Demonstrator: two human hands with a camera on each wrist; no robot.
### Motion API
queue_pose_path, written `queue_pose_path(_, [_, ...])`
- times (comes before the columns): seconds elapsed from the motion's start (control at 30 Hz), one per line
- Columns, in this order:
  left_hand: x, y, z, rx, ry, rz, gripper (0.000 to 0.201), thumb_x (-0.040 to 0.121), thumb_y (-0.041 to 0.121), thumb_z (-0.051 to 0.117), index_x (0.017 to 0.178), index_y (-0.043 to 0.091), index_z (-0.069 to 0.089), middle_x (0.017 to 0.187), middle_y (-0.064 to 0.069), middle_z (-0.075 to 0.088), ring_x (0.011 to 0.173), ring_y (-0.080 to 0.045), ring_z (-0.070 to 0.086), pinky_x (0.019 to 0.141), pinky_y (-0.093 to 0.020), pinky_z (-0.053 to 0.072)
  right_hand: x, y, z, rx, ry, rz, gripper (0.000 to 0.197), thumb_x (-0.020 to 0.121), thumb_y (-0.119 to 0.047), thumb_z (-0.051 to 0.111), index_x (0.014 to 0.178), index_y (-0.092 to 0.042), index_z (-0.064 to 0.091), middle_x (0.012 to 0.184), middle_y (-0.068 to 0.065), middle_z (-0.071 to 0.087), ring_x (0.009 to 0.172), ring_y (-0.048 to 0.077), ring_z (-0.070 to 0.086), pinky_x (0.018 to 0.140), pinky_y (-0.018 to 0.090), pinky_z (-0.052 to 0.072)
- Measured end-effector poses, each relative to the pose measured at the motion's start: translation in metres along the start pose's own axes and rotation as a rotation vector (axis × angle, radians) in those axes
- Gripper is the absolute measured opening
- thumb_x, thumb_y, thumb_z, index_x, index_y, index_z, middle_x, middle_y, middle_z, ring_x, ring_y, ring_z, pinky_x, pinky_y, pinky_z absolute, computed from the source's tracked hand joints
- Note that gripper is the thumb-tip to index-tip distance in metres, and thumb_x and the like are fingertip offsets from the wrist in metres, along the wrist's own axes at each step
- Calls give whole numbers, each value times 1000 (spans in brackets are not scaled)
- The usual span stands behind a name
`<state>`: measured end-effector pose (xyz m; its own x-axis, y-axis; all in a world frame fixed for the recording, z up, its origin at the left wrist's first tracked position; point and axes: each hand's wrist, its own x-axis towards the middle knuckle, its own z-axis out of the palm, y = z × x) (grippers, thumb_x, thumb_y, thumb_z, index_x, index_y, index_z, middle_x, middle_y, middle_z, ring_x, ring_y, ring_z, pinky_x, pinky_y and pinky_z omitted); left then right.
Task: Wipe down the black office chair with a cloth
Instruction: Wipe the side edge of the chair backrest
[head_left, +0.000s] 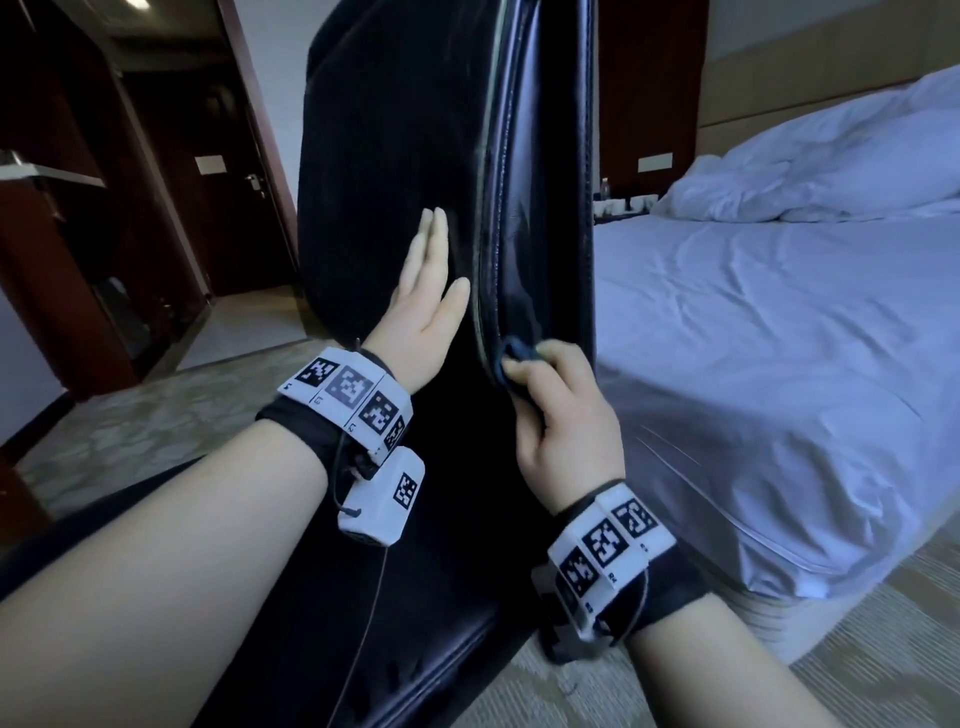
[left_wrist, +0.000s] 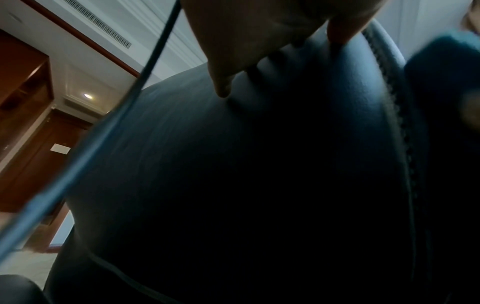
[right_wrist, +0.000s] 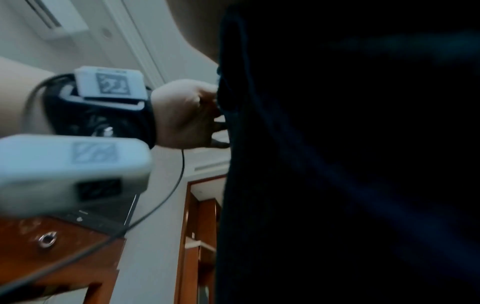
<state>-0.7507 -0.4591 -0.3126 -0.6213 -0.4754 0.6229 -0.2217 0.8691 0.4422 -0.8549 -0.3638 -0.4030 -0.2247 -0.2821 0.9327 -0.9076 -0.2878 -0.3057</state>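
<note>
The black office chair (head_left: 395, 156) fills the middle of the head view, its tall leather back seen from the side with a stitched seam running down it. My left hand (head_left: 431, 291) lies flat against the back panel, fingers straight and together. In the left wrist view the same hand (left_wrist: 259, 41) presses the dark leather (left_wrist: 233, 185). My right hand (head_left: 561, 415) grips a bunched dark blue cloth (head_left: 519, 356) against the seam at the chair's side edge. The right wrist view is mostly dark chair (right_wrist: 350, 164), and also shows the left hand (right_wrist: 187, 115).
A bed with white sheets (head_left: 779, 338) stands close on the right, pillows (head_left: 810, 156) at its head. A dark wooden door (head_left: 228, 208) and wardrobe (head_left: 52, 234) are on the left. Patterned carpet (head_left: 130, 431) lies around the chair.
</note>
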Motion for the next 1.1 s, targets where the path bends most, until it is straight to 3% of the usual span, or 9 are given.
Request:
queue_pose_path(0.1, [1, -1, 0, 6, 13, 1, 60, 98, 32, 26, 148, 22, -8, 156, 5, -13, 130, 10, -9, 109, -20, -4, -42, 14, -3, -78, -162, 44, 22, 79, -19, 42, 96, -22, 56, 105, -6, 46, 81, 19, 56, 57, 26, 46])
queue_pose_path(0.17, [-1, 0, 1, 15, 16, -15, 59, 100, 31, 26, 148, 24, -8, 156, 6, -13, 133, 6, -9, 109, -21, -4, -46, 15, -9, -37, -163, 98, 26, 81, -21, 42, 96, -19, 62, 101, -7, 49, 82, 15, 56, 62, 23, 46])
queue_pose_path(0.33, [4, 8, -14, 13, -1, -54, 68, 88, 45, 26, 147, 32, -5, 155, 11, -15, 143, -9, -8, 112, -31, -2, 44, -14, -35, 66, 47, 25, 23, 83, -11, 52, 101, -5, 66, 97, 3, 50, 91, 8, 47, 81, -5, 30])
queue_pose_path(0.43, [21, 21, -31, 4, 39, -28, 65, 92, 43, 26, 148, 31, -5, 156, 8, -15, 142, -9, -9, 111, -28, -3, 110, -29, -50, 23, 169, -36, 25, 82, -2, 56, 107, -1, 63, 99, 12, 52, 92, 7, 43, 81, -8, 26])
queue_pose_path(0.5, [37, 33, -41, -7, 72, -2, 60, 98, 35, 28, 148, 28, -4, 156, 4, -15, 143, -11, -12, 113, -30, -5, 148, -38, -55, -23, 171, -20, 29, 86, -6, 54, 114, -3, 59, 109, 15, 52, 93, 7, 42, 78, -2, 30])
queue_pose_path(0.63, [62, 50, -47, 10, 87, 32, 54, 102, 27, 26, 149, 27, -1, 157, 3, -12, 143, -14, -13, 117, -40, -7, 194, -56, -51, -351, -34, 114, 30, 95, -14, 42, 123, -12, 50, 126, 7, 41, 99, 22, 52, 71, 31, 39])
queue_pose_path(0.8, [62, 45, -42, -137, 80, 58, 52, 102, 26, 25, 148, 30, 2, 157, 4, -6, 144, -11, -9, 118, -40, -4, 163, -69, -44, -478, -157, 80, 22, 94, -10, 37, 113, -7, 49, 123, 9, 39, 78, 22, 42, 62, 31, 29])
queue_pose_path(0.97, [56, 48, -38, -136, 65, 49, 51, 102, 24, 24, 148, 31, 2, 157, 3, -7, 144, -12, -10, 118, -42, -3, 100, -59, -44, -333, -253, -15, 24, 82, -2, 57, 105, -5, 62, 104, 13, 53, 69, 34, 57, 49, 31, 38])
queue_pose_path(1.1, [53, 52, -42, -144, 53, 32, 51, 102, 23, 25, 148, 32, 3, 157, 4, -6, 144, -12, -10, 118, -42, -3, 136, -64, -65, -236, -107, -28, 26, 90, -10, 52, 114, -8, 62, 111, 12, 53, 86, 30, 58, 64, 36, 49])
